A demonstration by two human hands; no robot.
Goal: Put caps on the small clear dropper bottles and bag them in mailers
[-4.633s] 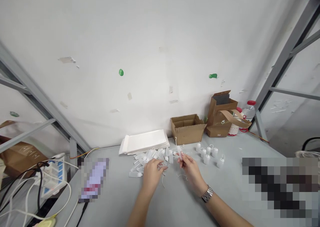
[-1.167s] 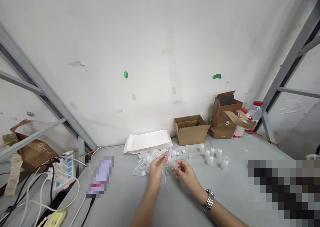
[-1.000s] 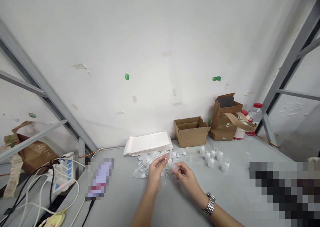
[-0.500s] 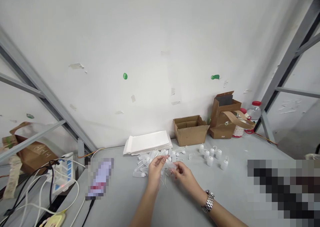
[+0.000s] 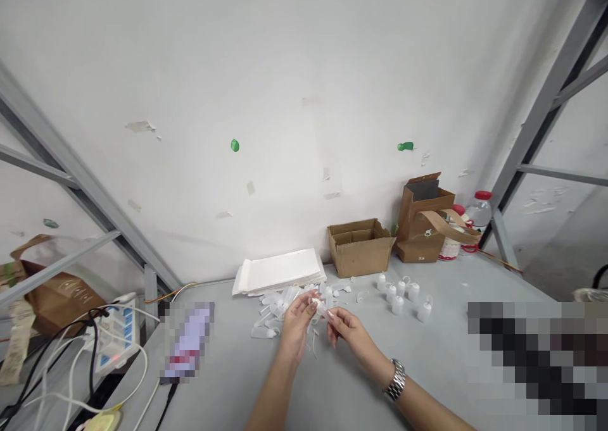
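Between my two hands is a small translucent plastic bottle (image 5: pixel 322 307), tilted, with its white top end toward my left. The thumb and fingers of my left hand (image 5: pixel 297 323) pinch that top end. My right hand (image 5: pixel 350 328) closes on the other end, its fingertips covering part of the bottle. Just behind and left of my hands lies a heap of loose translucent bottles and white caps (image 5: pixel 284 299). One bottle (image 5: pixel 261 333) rests on its side at the heap's near edge. To my right stand several upright capped bottles (image 5: pixel 398 304) with looped straps.
Behind the heap lies a stack of white padded envelopes (image 5: pixel 280 270), beside an open cardboard box (image 5: pixel 363 257). Farther right are a brown paper bag (image 5: pixel 420 241) and a red-lidded jar (image 5: pixel 482 211). A phone (image 5: pixel 192 339) and a power strip (image 5: pixel 118 336) with tangled cables occupy the left.
The bottle has turned in my hands, and its white top now shows more plainly at my left fingertips. My right fingers have shifted along it. The view has swung slightly right.
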